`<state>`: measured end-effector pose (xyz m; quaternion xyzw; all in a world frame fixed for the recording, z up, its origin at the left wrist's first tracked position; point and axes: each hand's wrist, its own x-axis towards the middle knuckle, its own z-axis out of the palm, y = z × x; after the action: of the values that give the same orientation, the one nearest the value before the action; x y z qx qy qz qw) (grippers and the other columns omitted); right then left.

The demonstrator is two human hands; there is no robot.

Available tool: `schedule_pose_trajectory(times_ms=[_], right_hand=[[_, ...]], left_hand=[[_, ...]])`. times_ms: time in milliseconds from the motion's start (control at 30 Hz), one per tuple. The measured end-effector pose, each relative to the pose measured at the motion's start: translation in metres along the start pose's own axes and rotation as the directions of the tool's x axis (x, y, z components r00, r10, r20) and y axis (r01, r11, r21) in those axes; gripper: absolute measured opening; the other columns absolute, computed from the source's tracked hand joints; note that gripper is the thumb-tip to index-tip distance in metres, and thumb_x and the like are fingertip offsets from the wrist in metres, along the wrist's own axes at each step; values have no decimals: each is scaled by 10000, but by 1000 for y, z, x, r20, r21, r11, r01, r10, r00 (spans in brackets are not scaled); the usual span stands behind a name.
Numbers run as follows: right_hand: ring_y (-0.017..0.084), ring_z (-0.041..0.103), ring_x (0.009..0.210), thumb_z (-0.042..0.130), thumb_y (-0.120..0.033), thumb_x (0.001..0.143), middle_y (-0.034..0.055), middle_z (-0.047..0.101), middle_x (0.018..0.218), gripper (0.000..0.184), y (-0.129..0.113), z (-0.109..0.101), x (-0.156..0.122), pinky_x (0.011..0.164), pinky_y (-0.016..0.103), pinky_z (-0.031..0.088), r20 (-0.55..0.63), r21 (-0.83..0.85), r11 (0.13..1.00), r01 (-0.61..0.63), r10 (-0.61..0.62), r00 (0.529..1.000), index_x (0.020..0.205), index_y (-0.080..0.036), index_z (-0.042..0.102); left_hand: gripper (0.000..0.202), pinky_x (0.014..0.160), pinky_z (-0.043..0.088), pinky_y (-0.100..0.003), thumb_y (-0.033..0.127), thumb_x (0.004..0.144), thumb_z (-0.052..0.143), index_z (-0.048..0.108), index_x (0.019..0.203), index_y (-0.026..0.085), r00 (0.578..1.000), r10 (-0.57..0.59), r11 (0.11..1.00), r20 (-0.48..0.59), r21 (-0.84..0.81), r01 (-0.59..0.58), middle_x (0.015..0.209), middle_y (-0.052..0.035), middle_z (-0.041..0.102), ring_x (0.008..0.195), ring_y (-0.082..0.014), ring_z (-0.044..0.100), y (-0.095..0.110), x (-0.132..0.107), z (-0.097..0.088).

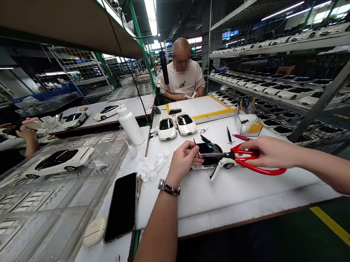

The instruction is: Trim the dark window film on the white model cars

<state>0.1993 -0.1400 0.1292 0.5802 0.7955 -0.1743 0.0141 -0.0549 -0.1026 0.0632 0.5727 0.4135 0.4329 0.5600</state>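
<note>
My right hand (270, 149) is closed round the red handles of a pair of scissors (264, 169), whose dark blades point left across a white model car (228, 162). The car lies on the white worktop with a door swung out towards me. At its left end, my left hand (182, 160) pinches a thin black strip (195, 143) between thumb and fingers. The blade tips reach these fingertips; whether they touch the strip I cannot tell. My left fingers partly cover the car.
Two white model cars (166, 127) stand behind, near a white bottle (130, 126). Crumpled tissue (152, 166), a phone (122, 208) and a cream case (95, 231) lie left. A pen holder (249, 123) and red pen (242, 137) are right. A co-worker (182, 76) sits opposite.
</note>
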Motion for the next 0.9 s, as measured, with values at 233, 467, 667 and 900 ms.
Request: schedule_pose_trajectory(times_ms=[233,467,667,900], right_hand=[[117,497,571,458,-557,816,23,615,690,479,-4,5,3,536,223,292,-8,22,999,26,-26,1000,1095,-207,628],[127,501,570,461,-568,808,32,616,685,509,-1,5,3,526,223,277,-6,33,999,7,-7,1000,1113,-197,627],[150,554,623,469,-538,804,46,653,778,473,4,8,8,552,235,333,-19,17,998,59,-59,998,1064,-190,658],[144,544,567,484,-538,796,39,640,706,463,14,14,11,519,231,319,-69,30,995,98,-96,993,1056,-201,666]], left_hand=[[191,562,594,-281,345,838,574,512,874,168,1000,8,1000,-3,21,-8,655,-31,653,645,-206,700,0,-1,-1],[181,558,592,-271,334,837,576,520,879,167,1000,-2,1000,-6,20,2,640,-23,655,624,-194,697,1,0,-1],[206,547,585,-263,361,828,586,522,872,171,1000,1,1000,-7,28,-1,637,-21,656,630,-199,698,-1,0,-1],[258,557,582,-264,400,797,621,523,865,171,1000,-7,1000,-6,10,7,632,-22,659,629,-196,696,0,1,-2]])
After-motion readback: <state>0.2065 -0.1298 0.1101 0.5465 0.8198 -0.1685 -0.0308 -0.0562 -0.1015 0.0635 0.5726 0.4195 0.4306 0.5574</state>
